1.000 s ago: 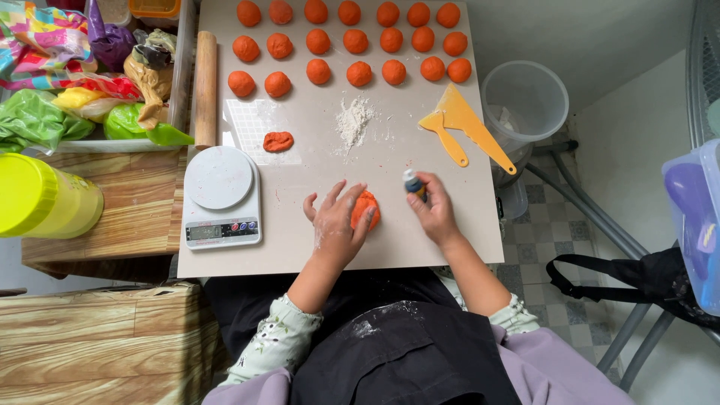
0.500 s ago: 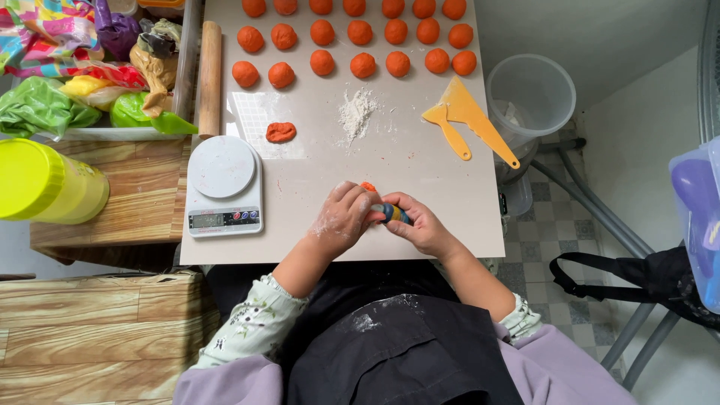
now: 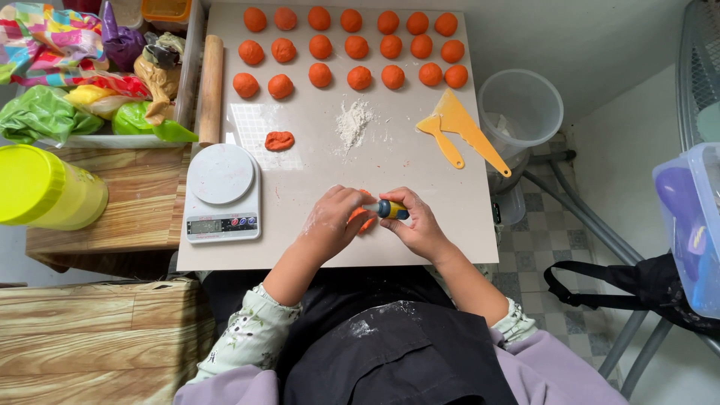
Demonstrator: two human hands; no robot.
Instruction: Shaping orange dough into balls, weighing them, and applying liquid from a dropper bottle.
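Observation:
My left hand [image 3: 332,222] cups a lump of orange dough [image 3: 362,220] near the front edge of the white board [image 3: 420,180]. My right hand [image 3: 417,226] holds a small yellow and blue bottle [image 3: 391,209], its tip pointing left onto the dough. Both hands meet over the lump, which is mostly hidden by the fingers.
Several orange dough balls [image 3: 360,77] lie in rows at the board's far end. A flat orange scrap [image 3: 279,140], a flour pile [image 3: 352,121], a yellow scraper [image 3: 459,129], a white scale [image 3: 222,192], a rolling pin [image 3: 211,89], a yellow-lidded jar [image 3: 45,187] and a clear bucket [image 3: 520,105] surround them.
A second ago my left hand pressed the dough flat on the board and the right hand held the bottle apart. Both hands have come together, with the bottle brought to the dough.

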